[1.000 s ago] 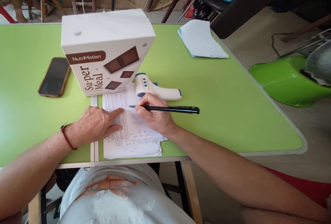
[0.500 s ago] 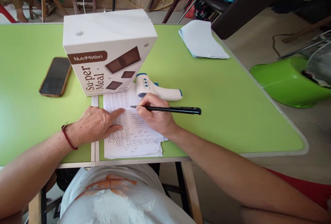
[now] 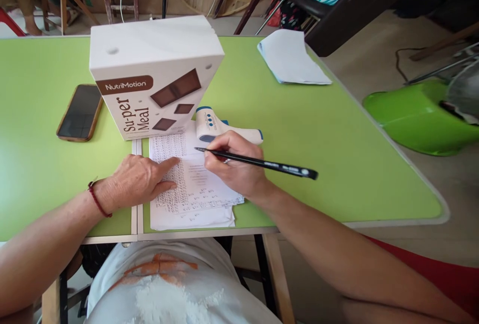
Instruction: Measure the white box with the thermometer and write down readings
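Observation:
A black pen (image 3: pixel 262 162) is pinched in my right hand (image 3: pixel 237 162), its tip pointing left over the upper part of the paper sheets (image 3: pixel 200 177). I cannot tell whether the tip touches the paper. Dense handwriting covers the left side of the top sheet. My left hand (image 3: pixel 144 177) lies on the sheets' left edge, index finger stretched out and thumb apart, holding nothing. A white and blue infrared thermometer (image 3: pixel 209 122) lies just beyond my right hand. The white NutriMotion box (image 3: pixel 134 84) stands upright behind the sheets and hides their far end.
On the green table (image 3: pixel 329 164), a phone (image 3: pixel 80 112) in a brown case lies left of the box. Folded white paper (image 3: pixel 294 57) rests near the far right edge. Past that edge is a green plastic object (image 3: pixel 415 117) on the floor. Another person's legs (image 3: pixel 28 5) show at top left.
My right hand has shifted slightly right, and the pen with it; the pen's rear end has swung down toward me. My left hand stays on the sheets.

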A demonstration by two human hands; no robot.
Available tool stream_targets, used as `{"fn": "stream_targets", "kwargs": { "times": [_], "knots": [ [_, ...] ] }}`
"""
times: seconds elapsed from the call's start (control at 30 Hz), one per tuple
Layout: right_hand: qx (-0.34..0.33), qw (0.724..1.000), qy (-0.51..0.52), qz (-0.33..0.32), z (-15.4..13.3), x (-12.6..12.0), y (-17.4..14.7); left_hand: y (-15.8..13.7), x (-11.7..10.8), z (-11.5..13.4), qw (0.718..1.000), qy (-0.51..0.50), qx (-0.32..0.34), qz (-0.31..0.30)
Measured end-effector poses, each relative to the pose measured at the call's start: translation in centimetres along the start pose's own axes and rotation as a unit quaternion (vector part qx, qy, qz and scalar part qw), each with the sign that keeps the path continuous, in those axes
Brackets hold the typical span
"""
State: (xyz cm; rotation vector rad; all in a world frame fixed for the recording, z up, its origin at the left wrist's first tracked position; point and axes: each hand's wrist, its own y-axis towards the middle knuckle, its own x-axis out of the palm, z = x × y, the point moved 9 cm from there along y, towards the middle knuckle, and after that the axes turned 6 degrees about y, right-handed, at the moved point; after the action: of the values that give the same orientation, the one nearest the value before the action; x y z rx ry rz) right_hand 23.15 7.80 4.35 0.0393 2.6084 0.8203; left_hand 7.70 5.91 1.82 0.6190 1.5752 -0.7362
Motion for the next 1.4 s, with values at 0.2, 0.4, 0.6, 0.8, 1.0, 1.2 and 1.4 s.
{"fn": "stream_targets", "kwargs": {
  "times": [0.2, 0.4, 0.6, 0.8, 1.0, 1.2, 1.4],
  "knots": [
    [-0.105, 0.989, -0.091, -0.057, -2.1, -1.2, 0.3, 0.0, -0.2, 0.0, 1.0, -0.001, 0.009, 0.003],
    [-0.135, 0.96, -0.18, -0.165, -1.6, -0.8, -0.1, -0.1, -0.6, -0.3, 1.0, -0.015, 0.011, 0.024],
    [-0.134, 0.927, -0.223, -0.272, -0.6, 0.3, -0.9, -0.3, -0.8, -1.0, 0.997, -0.038, 0.008, 0.065],
    [-0.115, 0.946, -0.192, -0.236, 0.1, -0.5, -0.4, -0.9, -2.5, -1.6, 0.984, -0.099, 0.014, 0.144],
    [-0.087, 0.975, -0.201, -0.034, 2.0, -3.6, 1.1, -3.9, -7.4, -4.3, 0.888, -0.129, -0.074, 0.434],
    [0.023, 0.947, -0.309, -0.085, 5.9, -2.7, 1.2, -7.2, -7.7, -10.0, 0.715, -0.227, -0.162, 0.64],
    [0.068, 0.939, -0.313, -0.128, 7.4, -1.6, 1.1, -2.2, -1.8, -13.1, 0.729, -0.496, -0.17, 0.439]
  ]
}}
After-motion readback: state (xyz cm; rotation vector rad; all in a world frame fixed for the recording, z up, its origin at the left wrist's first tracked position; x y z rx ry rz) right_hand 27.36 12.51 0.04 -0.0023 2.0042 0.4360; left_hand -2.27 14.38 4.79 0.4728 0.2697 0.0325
